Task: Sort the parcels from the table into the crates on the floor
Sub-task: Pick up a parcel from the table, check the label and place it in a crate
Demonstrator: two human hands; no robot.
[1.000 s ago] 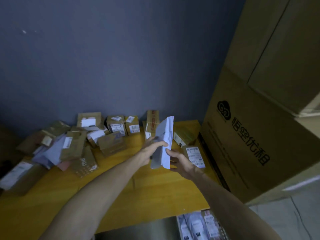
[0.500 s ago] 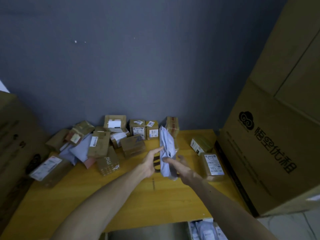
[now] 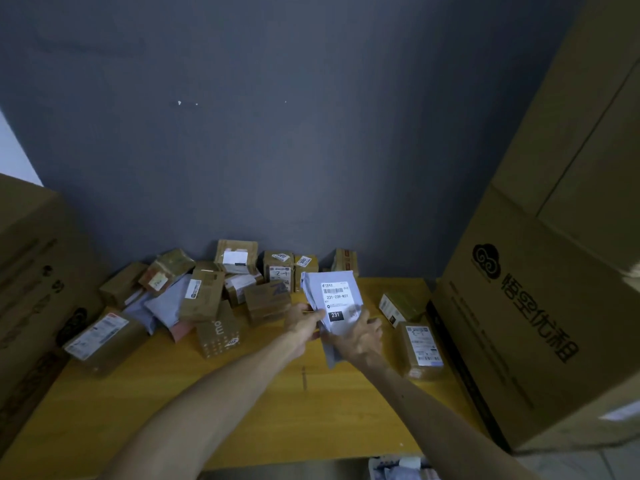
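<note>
Both hands hold a pale grey mailer bag [image 3: 333,296] upright above the yellow table [image 3: 194,407], its white shipping label facing me. My left hand [image 3: 302,323] pinches its left edge; my right hand [image 3: 358,337] grips its lower right part. Behind and to the left lies a heap of brown cardboard parcels [image 3: 204,292] with some soft mailers. Two more boxed parcels rest on the right: a long one [image 3: 420,348] and a smaller one [image 3: 398,306]. At the bottom edge a crate [image 3: 398,467] with bagged parcels peeks out below the table.
A large printed cardboard carton [image 3: 540,327] stands against the table's right side. Another big carton [image 3: 31,278] stands on the left. A dark grey wall [image 3: 277,133] closes the back. The front of the tabletop holds nothing but my forearms.
The mailer has been turned from edge-on so that its label now faces me. The camera view has swung left, bringing the left carton into sight.
</note>
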